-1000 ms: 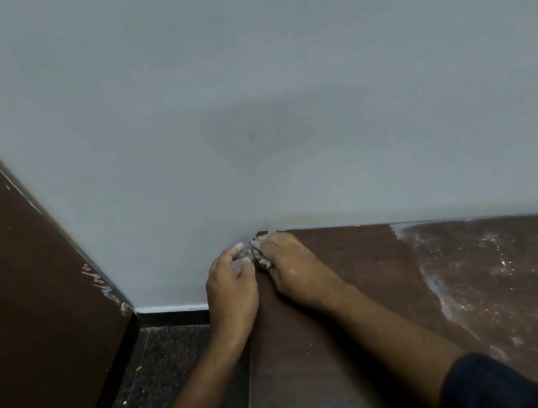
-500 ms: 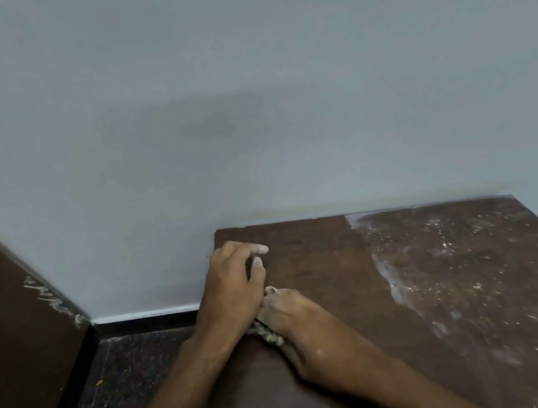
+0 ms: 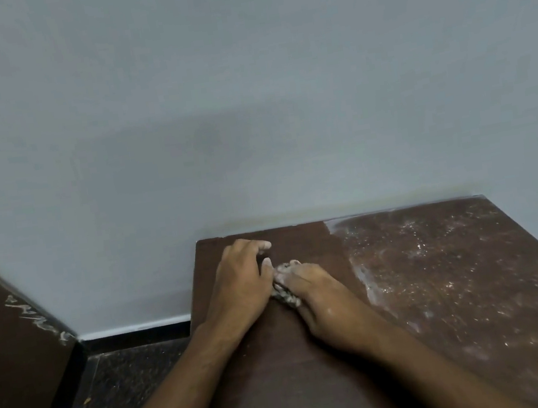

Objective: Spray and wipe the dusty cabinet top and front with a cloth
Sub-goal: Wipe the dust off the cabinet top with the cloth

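Since half a second ago your two hands have barely shifted: both remain on the wiped left part of the dark brown wooden cabinet top (image 3: 321,386), well forward of the back-left corner where they worked a second ago.

Head view. Your left hand (image 3: 241,287) lies palm down on the cabinet top, fingers bent, fingertips (image 3: 264,245) pointing right near the back edge; whether they press the wood or hook onto anything, you cannot tell from here. Your right hand (image 3: 319,304) sits just beside it, touching at the thumb side, fingers curled over the small crumpled grey-white cloth (image 3: 286,298). The cloth shows only as a bunched bit between the two hands, flat against the surface. Right-hand knuckles carry pale dust.

Left part of the top reads clean and dark. Right part holds the patch of whitish dust and specks (image 3: 443,276), with a pale ridge along its left border, just right of your right hand.

Beyond the cabinet: plain grey-blue painted wall (image 3: 246,103), white skirting strip (image 3: 133,327) at its foot, dark speckled stone floor (image 3: 122,397) at left. Far left, a dark brown wooden panel (image 3: 7,344) with white scuff marks on its edge.
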### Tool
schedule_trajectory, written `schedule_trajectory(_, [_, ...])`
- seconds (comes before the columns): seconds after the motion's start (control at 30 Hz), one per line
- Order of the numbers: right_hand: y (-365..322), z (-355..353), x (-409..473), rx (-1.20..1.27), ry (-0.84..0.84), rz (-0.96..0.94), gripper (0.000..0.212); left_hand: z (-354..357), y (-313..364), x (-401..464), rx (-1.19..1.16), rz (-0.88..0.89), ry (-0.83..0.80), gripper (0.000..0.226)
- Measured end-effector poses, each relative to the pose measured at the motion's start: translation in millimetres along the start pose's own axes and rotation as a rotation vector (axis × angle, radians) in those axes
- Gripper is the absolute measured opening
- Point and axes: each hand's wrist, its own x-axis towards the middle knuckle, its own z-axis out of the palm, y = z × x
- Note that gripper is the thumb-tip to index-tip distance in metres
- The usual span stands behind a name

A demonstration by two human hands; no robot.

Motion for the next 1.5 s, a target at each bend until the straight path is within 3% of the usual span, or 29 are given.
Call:
schedule_trajectory(0.1, [28.3,-10.6,6.7,-0.056,0.026,0.031,0.03,4.5,3.1,4.3,0.006,0.02,-0.031,0.029])
schedule_trajectory(0.2, [59.3,-11.1,49.5,-0.137,0.085,0.256,0.028,4.2,3.9,4.4,0.019,0.028,-0.031,0.03])
schedule_trajectory(0.27, [57.9,-3.4,72.4,-0.143,0.091,0.379,0.038,1.9,1.4,5.5,0.023,0.02,-0.018,0.03])
schedule_trajectory(0.43, [23.6,7.3,44.4,-0.029,0.044,0.059,0.028,-11.8,-24.6,13.0,0.053,-0.077,0.086,0.029])
schedule_trajectory(0.63, [54.4,12.3,80.8,-0.182,0.147,0.238,0.028,-32.5,-60.5,9.2,0.077,-0.231,0.136,0.032])
schedule_trajectory(0.7, [38.6,30.5,103.0,-0.2,0.125,0.263,0.037,-34.3,-62.0,8.4,0.064,-0.264,0.13,0.037])
schedule_trajectory(0.77, [13.4,55.9,119.7,-0.163,0.092,0.198,0.046,-35.0,-60.4,9.1,0.06,-0.306,0.125,0.042])
schedule_trajectory(0.9, [-32.2,81.5,124.9,-0.018,-0.017,-0.013,0.034,-43.0,-53.0,9.8,-0.062,-0.413,0.159,0.045])
schedule_trajectory(1.0, [-17.1,69.2,120.5,-0.04,-0.05,-0.009,0.034,-50.4,-58.5,5.9,-0.055,-0.376,0.15,0.046])
schedule_trajectory(1.1, [-12.0,66.4,127.1,-0.17,0.034,0.187,0.036,-58.8,-68.0,-1.2,-0.091,-0.387,0.156,0.042])
schedule_trajectory(1.17, [-30.8,77.6,141.9,-0.17,0.056,0.162,0.04,-63.2,-72.0,-3.2,-0.091,-0.409,0.184,0.038])
schedule_trajectory(1.27, [-50.1,103.6,157.8,-0.14,0.015,0.075,0.017,-66.4,-68.8,-3.4,-0.074,-0.379,0.21,0.034])
schedule_trajectory(1.4, [-39.1,89.6,147.2,-0.074,0.002,0.014,0.027,-66.2,-64.2,-5.8,-0.057,-0.293,0.194,0.027])
schedule_trajectory(1.5, [-13.3,61.4,118.2,-0.09,0.094,0.112,0.034,-54.6,-58.3,-3.5,0.013,-0.158,0.114,0.025])
